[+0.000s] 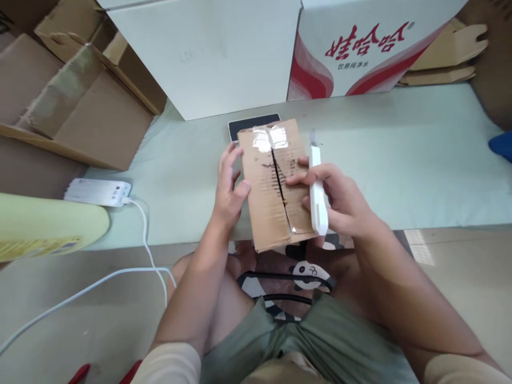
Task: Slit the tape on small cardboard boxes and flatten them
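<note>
A small brown cardboard box (266, 213) is tilted toward me at the front edge of the green-covered surface. Clear tape shines at its far end, and a dark slit runs along its middle seam between the flaps. My left hand (230, 186) grips the box's left side, with the thumb at the edge. In my right hand (340, 200) is a white utility knife (319, 205), its blade end pointing away from me. The right index fingertip rests on the box top near the seam. Parts of the right fingers are hidden behind the knife.
Behind the box lies a dark-screened phone (254, 124). A white power bank (98, 192) with a cable (144, 229) sits left, near a yellow-green rounded object (52, 224). Large white cartons (224, 58) stand at the back, and open cardboard boxes (92, 101) at the left.
</note>
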`<control>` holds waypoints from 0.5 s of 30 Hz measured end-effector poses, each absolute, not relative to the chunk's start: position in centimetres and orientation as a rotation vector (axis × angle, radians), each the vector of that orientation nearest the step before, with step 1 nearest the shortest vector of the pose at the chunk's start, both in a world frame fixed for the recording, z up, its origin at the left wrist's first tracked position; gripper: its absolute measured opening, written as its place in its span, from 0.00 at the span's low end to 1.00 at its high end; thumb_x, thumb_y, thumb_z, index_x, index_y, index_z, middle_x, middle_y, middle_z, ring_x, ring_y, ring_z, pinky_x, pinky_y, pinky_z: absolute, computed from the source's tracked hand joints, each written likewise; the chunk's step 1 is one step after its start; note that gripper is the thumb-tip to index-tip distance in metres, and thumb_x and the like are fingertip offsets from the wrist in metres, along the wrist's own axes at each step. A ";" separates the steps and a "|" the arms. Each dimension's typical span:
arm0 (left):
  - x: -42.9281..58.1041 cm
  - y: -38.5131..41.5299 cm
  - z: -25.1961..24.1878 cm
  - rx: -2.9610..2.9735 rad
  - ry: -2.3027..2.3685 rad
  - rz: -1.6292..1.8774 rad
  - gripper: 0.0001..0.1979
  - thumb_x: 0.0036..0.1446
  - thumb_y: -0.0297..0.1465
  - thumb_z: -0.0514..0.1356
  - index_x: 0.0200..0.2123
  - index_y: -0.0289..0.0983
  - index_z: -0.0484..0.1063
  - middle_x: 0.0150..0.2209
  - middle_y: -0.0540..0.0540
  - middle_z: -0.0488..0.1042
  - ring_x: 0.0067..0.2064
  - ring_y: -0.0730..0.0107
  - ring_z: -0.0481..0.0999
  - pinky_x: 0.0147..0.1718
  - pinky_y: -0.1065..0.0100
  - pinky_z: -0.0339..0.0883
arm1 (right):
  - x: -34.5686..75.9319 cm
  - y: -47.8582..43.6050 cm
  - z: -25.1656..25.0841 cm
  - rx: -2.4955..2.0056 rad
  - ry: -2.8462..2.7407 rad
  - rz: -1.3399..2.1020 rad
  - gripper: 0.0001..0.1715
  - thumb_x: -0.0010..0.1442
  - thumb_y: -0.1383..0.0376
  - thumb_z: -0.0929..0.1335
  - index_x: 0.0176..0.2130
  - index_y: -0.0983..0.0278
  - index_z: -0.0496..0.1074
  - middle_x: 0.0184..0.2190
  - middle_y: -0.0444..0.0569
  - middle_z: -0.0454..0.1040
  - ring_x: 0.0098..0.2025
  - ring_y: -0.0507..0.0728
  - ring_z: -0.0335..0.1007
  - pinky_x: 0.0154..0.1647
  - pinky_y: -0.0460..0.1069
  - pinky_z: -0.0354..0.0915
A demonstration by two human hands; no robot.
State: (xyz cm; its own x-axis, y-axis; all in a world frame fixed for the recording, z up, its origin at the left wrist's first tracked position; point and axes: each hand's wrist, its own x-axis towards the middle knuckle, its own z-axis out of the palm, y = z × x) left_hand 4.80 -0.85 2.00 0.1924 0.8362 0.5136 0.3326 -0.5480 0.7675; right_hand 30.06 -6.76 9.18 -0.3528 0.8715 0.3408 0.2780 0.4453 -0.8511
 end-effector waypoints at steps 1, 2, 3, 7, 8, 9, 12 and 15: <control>4.8 -0.3 1.8 1.921 1.090 1.355 0.40 0.62 0.65 0.49 0.69 0.52 0.55 0.72 0.38 0.59 0.70 0.44 0.65 0.58 0.49 0.73 | 30.0 -6.8 9.2 -0.944 -1.887 0.921 0.08 0.66 0.59 0.69 0.45 0.55 0.67 0.51 0.49 0.81 0.71 0.63 0.64 0.70 0.63 0.63; 4.8 0.1 1.8 1.874 1.088 1.372 0.40 0.62 0.66 0.49 0.69 0.52 0.53 0.70 0.38 0.62 0.68 0.46 0.69 0.57 0.50 0.74 | 30.0 -6.9 9.3 -0.901 -1.914 0.940 0.08 0.66 0.59 0.70 0.44 0.55 0.66 0.51 0.49 0.81 0.70 0.62 0.65 0.70 0.63 0.63; 4.8 0.2 1.8 1.837 1.085 1.385 0.39 0.62 0.65 0.49 0.69 0.53 0.52 0.67 0.39 0.65 0.65 0.48 0.72 0.56 0.50 0.74 | 29.9 -7.0 9.3 -0.853 -1.938 0.947 0.09 0.66 0.60 0.70 0.44 0.55 0.66 0.50 0.48 0.81 0.69 0.62 0.67 0.69 0.63 0.64; 4.8 -1.1 2.9 1.782 1.085 1.413 0.31 0.65 0.60 0.52 0.63 0.51 0.61 0.54 0.43 0.72 0.51 0.55 0.78 0.50 0.55 0.75 | 29.5 -7.5 9.7 -0.755 -1.956 0.919 0.11 0.65 0.63 0.71 0.43 0.55 0.65 0.46 0.46 0.83 0.58 0.59 0.78 0.63 0.61 0.70; 4.8 -1.7 3.2 1.801 1.086 1.425 0.29 0.65 0.58 0.54 0.61 0.50 0.63 0.53 0.44 0.73 0.50 0.55 0.78 0.49 0.55 0.74 | 29.4 -7.7 9.8 -0.761 -1.922 0.916 0.11 0.65 0.62 0.72 0.42 0.55 0.64 0.43 0.45 0.83 0.54 0.59 0.80 0.61 0.60 0.72; 4.9 -2.4 3.4 1.827 1.088 1.439 0.26 0.66 0.56 0.55 0.60 0.50 0.65 0.53 0.45 0.73 0.50 0.56 0.77 0.51 0.55 0.74 | 29.3 -7.9 9.9 -0.775 -1.872 0.912 0.12 0.65 0.61 0.72 0.42 0.55 0.63 0.40 0.44 0.83 0.51 0.59 0.81 0.57 0.60 0.75; 5.3 -3.9 4.1 1.961 1.019 1.447 0.21 0.69 0.50 0.54 0.60 0.52 0.68 0.54 0.46 0.72 0.55 0.55 0.74 0.56 0.52 0.70 | 29.1 -8.7 10.6 -0.911 -1.666 0.855 0.17 0.65 0.55 0.73 0.39 0.54 0.60 0.30 0.41 0.80 0.34 0.58 0.82 0.39 0.56 0.78; 5.7 -4.7 4.8 2.075 0.912 1.405 0.20 0.71 0.47 0.53 0.61 0.51 0.71 0.56 0.45 0.71 0.57 0.55 0.73 0.59 0.51 0.69 | 28.8 -9.6 11.7 -1.052 -1.464 0.797 0.17 0.67 0.48 0.70 0.40 0.53 0.61 0.25 0.38 0.76 0.22 0.55 0.74 0.23 0.52 0.70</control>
